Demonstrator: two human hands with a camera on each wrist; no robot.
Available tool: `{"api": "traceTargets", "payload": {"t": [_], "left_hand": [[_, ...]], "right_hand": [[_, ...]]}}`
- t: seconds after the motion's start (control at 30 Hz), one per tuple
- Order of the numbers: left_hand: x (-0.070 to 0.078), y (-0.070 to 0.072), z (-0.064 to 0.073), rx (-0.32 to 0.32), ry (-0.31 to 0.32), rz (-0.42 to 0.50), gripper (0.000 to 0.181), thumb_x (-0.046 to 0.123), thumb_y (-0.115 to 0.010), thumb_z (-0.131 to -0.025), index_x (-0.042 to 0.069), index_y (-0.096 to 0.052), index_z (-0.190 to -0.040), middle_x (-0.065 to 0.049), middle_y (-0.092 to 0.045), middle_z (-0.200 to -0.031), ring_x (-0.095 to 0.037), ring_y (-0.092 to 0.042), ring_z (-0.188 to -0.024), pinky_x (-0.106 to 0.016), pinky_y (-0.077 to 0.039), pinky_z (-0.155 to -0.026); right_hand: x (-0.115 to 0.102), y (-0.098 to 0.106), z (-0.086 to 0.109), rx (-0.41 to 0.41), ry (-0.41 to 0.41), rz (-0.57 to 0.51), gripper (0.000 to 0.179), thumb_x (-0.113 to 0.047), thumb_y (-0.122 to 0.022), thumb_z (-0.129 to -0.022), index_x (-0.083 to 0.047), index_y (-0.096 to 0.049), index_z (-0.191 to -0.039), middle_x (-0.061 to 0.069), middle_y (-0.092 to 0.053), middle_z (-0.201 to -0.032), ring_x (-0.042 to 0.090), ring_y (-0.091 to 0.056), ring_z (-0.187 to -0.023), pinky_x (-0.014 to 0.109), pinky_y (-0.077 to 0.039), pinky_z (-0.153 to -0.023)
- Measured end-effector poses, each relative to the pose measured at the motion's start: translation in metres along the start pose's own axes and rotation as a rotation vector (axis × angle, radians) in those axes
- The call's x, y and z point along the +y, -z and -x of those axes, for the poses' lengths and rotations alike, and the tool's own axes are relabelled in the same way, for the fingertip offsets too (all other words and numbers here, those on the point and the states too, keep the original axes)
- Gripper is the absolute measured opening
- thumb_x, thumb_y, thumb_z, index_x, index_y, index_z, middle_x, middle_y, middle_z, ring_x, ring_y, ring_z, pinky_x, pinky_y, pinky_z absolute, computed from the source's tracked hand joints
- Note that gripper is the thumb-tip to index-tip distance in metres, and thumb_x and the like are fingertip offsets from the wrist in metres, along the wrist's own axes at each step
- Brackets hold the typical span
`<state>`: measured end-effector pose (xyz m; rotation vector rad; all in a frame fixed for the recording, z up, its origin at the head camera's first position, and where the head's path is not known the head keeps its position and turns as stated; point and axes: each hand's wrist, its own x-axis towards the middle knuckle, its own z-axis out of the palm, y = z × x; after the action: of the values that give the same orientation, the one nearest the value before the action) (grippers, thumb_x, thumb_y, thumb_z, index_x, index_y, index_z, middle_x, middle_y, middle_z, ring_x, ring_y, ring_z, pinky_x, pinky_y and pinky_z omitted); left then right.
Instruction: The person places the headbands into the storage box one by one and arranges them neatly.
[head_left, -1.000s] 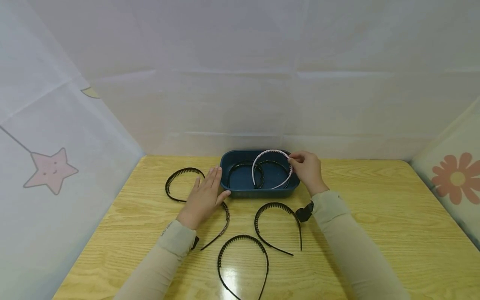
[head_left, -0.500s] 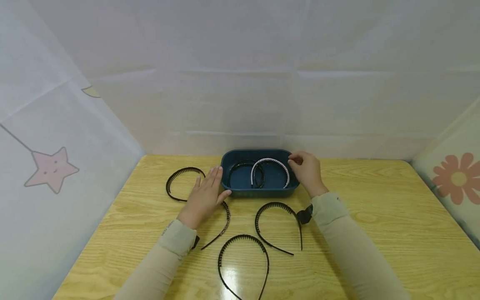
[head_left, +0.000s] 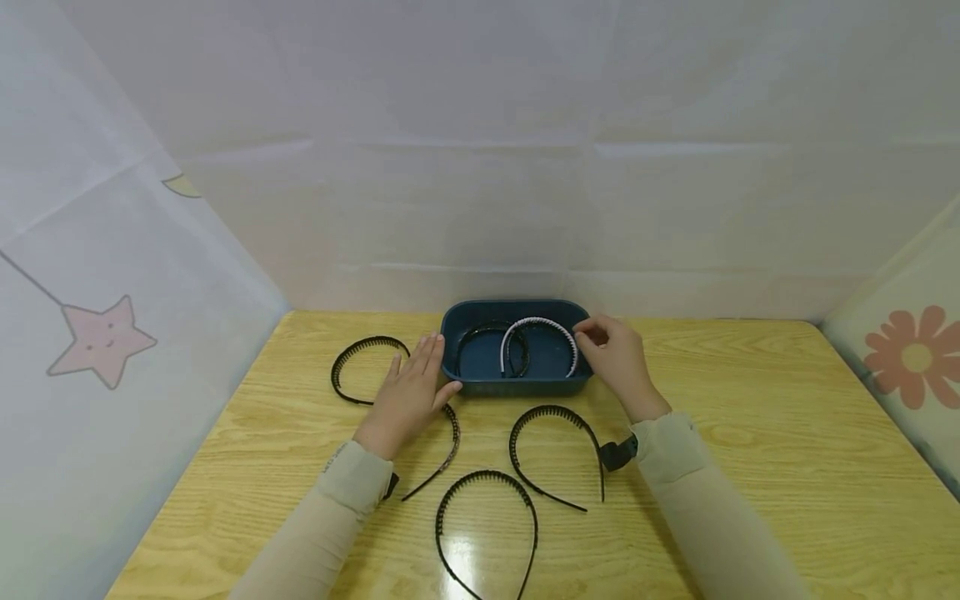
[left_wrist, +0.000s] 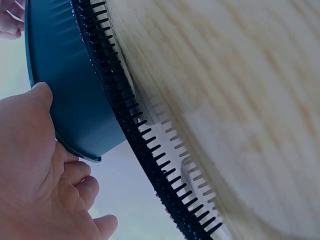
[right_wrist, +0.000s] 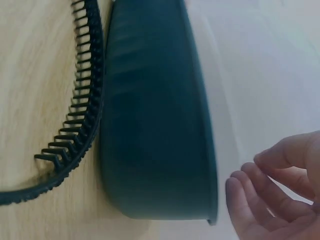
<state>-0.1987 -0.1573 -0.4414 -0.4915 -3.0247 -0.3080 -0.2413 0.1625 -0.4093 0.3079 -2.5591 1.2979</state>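
The white toothed headband (head_left: 537,320) lies inside the dark blue rectangular bin (head_left: 525,387), in its right half, arch toward the far side and ends toward the near wall; it overlaps a black headband (head_left: 477,327) in the left half. My right hand (head_left: 615,358) is at the bin's right end, fingers loosely bent, thumb tip close to the forefinger, nothing held; whether the fingertips touch the rim I cannot tell. My left hand (head_left: 408,400) is spread with fingers extended, resting against the bin's left end, thumb on the rim at the near left corner; it has hold of nothing. Outside the bin, a black toothed headband (head_left: 371,340) lies to the left, beyond my left hand; a pink-flecked headband (head_left: 454,433) runs out from beneath that hand, partly hidden. Nearer and right of centre lies an arched black headband (head_left: 551,409); nearest of all is a rounded black headband (head_left: 486,475), its ends toward me. All rest on the wood-grain table (head_left: 750,417). A pale sheet (head_left: 450,167) stands behind, at the far edge.
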Motion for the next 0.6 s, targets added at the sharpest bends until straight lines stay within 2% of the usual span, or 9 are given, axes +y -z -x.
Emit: {"api": "traceTargets", "payload": {"t": [0.3,0.47,0.6], "left_hand": [[0.001,0.001,0.001,0.009,-0.002,0.003,0.081,0.049,-0.049,-0.106,0.002,-0.014,-0.162,-0.014,-0.01,-0.169,-0.03,-0.013,-0.155,-0.061,-0.015,-0.122],[0.001,0.001,0.001,0.009,-0.002,-0.003,0.081,0.049,-0.049,-0.106,0.002,-0.015,-0.162,-0.015,-0.012,-0.169,-0.03,-0.014,-0.155,-0.062,-0.015,-0.122],[0.001,0.001,0.001,0.007,-0.003,-0.001,0.081,0.049,-0.049,-0.106,0.002,-0.014,-0.162,-0.015,-0.014,-0.169,-0.03,-0.013,-0.155,-0.062,-0.015,-0.122]], "right_hand": [[-0.003,0.012,0.025,-0.157,-0.046,-0.007,0.013,-0.012,-0.068,-0.098,-0.007,-0.076,-0.106,0.009,-0.073,-0.102,0.025,-0.066,-0.091,0.038,-0.054,-0.075],[-0.005,0.02,0.035,-0.23,-0.045,0.006,0.014,-0.014,-0.068,-0.099,-0.006,-0.076,-0.106,0.006,-0.071,-0.099,0.02,-0.064,-0.087,0.036,-0.053,-0.073],[-0.007,0.025,0.042,-0.293,-0.051,0.002,0.015,-0.014,-0.068,-0.099,-0.003,-0.075,-0.105,0.01,-0.071,-0.096,0.02,-0.064,-0.08,0.035,-0.054,-0.068]]}}
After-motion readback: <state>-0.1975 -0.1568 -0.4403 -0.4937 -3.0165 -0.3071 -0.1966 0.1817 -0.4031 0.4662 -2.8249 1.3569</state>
